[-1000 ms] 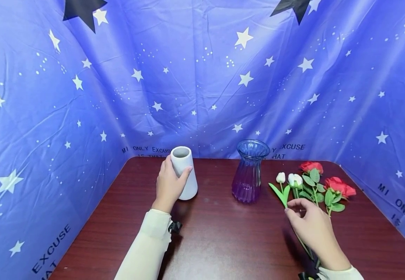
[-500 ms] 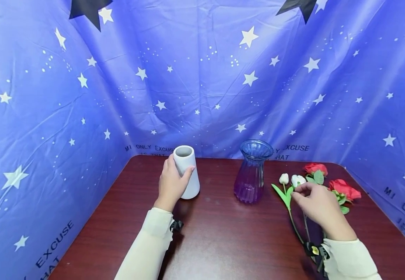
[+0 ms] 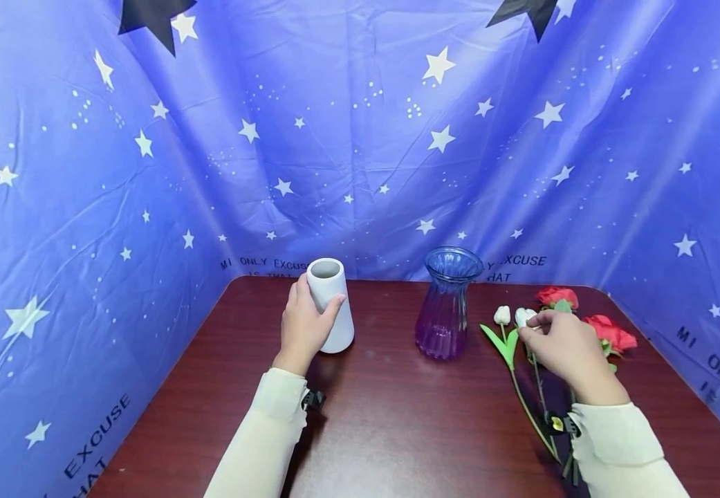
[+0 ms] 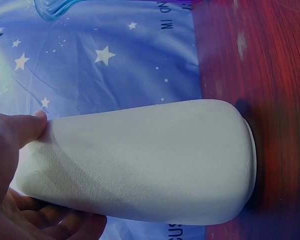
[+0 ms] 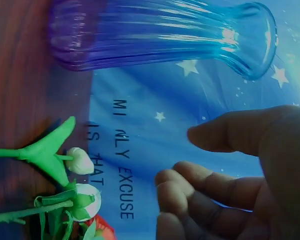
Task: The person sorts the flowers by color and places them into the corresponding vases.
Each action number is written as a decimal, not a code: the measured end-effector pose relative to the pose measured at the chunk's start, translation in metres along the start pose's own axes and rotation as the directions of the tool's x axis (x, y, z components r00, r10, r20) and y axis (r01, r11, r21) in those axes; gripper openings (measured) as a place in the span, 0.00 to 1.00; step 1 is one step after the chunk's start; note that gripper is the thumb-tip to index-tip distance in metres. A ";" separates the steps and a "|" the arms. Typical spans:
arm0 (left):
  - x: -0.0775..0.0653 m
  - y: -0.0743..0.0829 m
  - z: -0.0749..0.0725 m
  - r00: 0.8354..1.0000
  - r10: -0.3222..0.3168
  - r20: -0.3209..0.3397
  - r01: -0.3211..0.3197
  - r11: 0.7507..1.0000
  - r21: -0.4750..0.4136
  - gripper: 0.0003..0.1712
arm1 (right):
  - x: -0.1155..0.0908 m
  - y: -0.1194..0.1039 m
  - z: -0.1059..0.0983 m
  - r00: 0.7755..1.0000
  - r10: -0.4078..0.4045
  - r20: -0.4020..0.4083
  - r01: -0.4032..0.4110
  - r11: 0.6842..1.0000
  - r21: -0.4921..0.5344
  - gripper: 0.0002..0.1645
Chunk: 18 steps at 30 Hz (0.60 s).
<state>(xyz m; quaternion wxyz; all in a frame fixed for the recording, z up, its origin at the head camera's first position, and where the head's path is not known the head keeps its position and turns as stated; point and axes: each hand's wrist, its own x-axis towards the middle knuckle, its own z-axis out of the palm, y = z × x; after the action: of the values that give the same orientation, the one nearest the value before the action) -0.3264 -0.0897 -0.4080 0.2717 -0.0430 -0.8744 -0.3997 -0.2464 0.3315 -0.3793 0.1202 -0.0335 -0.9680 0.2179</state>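
Pale cream on both arms, and what a matched pair! The left sleeve [image 3: 250, 443] runs long and plain down to a broad cuff [image 3: 281, 394] at the bare left hand [image 3: 302, 321], crinkled along its inner edge. A small, blocky black device [image 3: 313, 400] juts out right there. Across to the right sleeve [image 3: 630, 453], same cream cloth, creased, wavy-edged beside the bare right hand [image 3: 568, 356]. Another black device [image 3: 573, 427] here, and this one flashes a dab of yellow [image 3: 557, 423]!

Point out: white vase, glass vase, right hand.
White vase [image 4: 145, 162], left wrist view: middle of its side.
Glass vase [image 3: 445, 311], head view: its ribbed body.
Right hand [image 3: 568, 353], head view: back of the hand.
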 end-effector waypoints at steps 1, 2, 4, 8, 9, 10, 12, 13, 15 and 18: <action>0.000 0.000 -0.001 1.000 -0.002 0.001 0.002 1.000 0.001 0.47 | 0.002 -0.001 -0.001 1.000 0.004 0.019 -0.004 1.000 -0.004 0.21; 0.000 -0.001 -0.001 1.000 -0.003 0.002 0.003 1.000 0.001 0.48 | 0.004 -0.001 -0.001 0.999 0.004 0.042 -0.003 1.000 -0.012 0.20; 0.000 0.000 -0.001 1.000 -0.005 0.005 0.005 1.000 0.007 0.47 | 0.005 0.001 0.001 0.996 -0.003 0.087 0.006 0.999 -0.032 0.16; 0.000 0.003 0.002 1.000 0.006 0.007 -0.006 1.000 0.005 0.48 | 0.007 0.007 0.010 0.991 -0.024 0.132 0.033 0.997 -0.067 0.21; 0.000 0.003 0.002 1.000 0.006 0.007 -0.006 1.000 0.007 0.48 | 0.008 0.009 0.013 0.991 -0.028 0.132 0.039 0.996 -0.075 0.23; 0.001 0.004 0.002 1.000 0.008 0.006 -0.008 1.000 0.007 0.48 | 0.009 0.010 0.014 0.991 -0.032 0.129 0.043 0.996 -0.081 0.23; 0.001 0.004 0.001 1.000 0.012 0.000 -0.012 1.000 0.011 0.48 | 0.010 0.012 0.019 0.992 -0.033 0.122 0.044 0.995 -0.087 0.23; 0.001 0.004 0.001 1.000 0.014 -0.004 -0.014 1.000 0.013 0.48 | 0.011 0.012 0.021 0.992 -0.031 0.121 0.041 0.995 -0.086 0.23; 0.001 0.003 0.000 1.000 0.011 -0.008 -0.011 1.000 0.022 0.47 | 0.012 0.013 0.025 0.992 -0.018 0.127 0.028 0.996 -0.082 0.22; 0.001 0.001 -0.001 1.000 0.006 -0.005 -0.006 1.000 0.029 0.47 | 0.012 0.015 0.032 0.988 0.004 0.155 0.009 0.997 -0.083 0.23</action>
<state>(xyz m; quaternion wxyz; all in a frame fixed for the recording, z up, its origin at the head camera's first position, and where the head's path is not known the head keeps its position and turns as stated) -0.3259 -0.0900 -0.4061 0.2755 -0.0406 -0.8793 -0.3863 -0.2662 0.3331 -0.4112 0.0434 -0.0202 -0.9826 0.1792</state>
